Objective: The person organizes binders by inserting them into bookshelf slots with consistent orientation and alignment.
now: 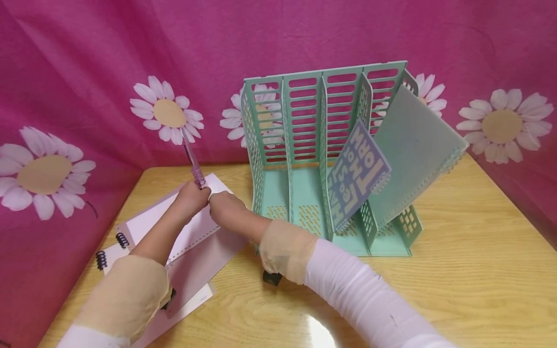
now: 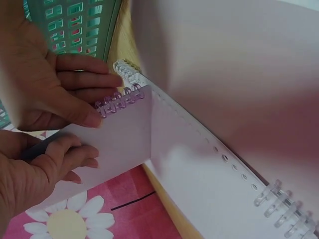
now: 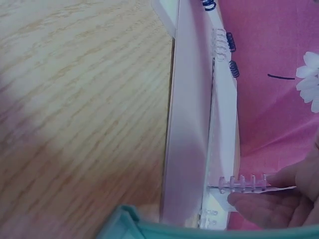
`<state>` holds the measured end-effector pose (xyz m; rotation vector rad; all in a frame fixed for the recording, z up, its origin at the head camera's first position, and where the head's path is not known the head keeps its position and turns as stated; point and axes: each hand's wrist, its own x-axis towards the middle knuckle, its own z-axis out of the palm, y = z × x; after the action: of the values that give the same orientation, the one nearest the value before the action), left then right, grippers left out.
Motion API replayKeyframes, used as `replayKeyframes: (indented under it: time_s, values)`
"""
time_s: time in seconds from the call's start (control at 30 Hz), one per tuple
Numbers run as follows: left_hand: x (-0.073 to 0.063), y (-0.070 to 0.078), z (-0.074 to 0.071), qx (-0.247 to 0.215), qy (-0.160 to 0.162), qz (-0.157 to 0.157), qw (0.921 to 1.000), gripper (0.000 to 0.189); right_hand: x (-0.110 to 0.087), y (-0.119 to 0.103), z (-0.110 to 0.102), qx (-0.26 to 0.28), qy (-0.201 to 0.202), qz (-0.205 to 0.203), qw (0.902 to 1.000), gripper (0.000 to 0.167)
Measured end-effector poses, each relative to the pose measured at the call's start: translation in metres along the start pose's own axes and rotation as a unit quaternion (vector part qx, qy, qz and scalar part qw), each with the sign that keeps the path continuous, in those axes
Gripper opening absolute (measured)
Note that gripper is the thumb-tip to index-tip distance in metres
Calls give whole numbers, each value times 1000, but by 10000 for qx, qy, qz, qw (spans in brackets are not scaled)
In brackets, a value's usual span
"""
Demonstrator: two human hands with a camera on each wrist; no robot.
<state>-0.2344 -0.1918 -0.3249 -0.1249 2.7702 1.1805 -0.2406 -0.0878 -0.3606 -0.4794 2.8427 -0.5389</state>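
Note:
A small spiral notebook (image 1: 189, 152) with purple rings stands edge-on above the stack at the left. My left hand (image 1: 191, 202) pinches it by one edge; in the left wrist view its fingers curl against the cover (image 2: 114, 139). Close beside, my right hand (image 1: 228, 210) holds it between thumb and fingers near the rings (image 2: 119, 102). Under both hands lies a white notebook (image 1: 150, 220) with clear rings, on top of a larger pinkish notebook (image 1: 209, 256).
A mint-green sectioned file organizer (image 1: 304, 188) stands at centre right. A purple lettered notebook (image 1: 359, 179) and a larger pale-green notebook (image 1: 417, 150) lean in its right sections. Black-ringed notebooks (image 1: 101, 260) stick out of the stack's left side. Behind hangs a pink flowered cloth (image 1: 209, 43).

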Motion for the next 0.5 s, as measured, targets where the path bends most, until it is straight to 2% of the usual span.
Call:
replayKeyframes:
  time_s: [0.2, 0.37, 0.5]
  values:
    - [0, 1, 2, -126, -86, -9, 9999, 25, -6, 6, -15, -194, 117, -528, 9983, 9]
    - [-2, -2, 8, -417, -113, 20, 9991, 20, -10, 15, -28, -399, 447, -831, 9947, 11]
    - [-4, -5, 13, -796, -49, -127, 9967, 44, -16, 22, -36, -506, 590, -937, 9926, 18]
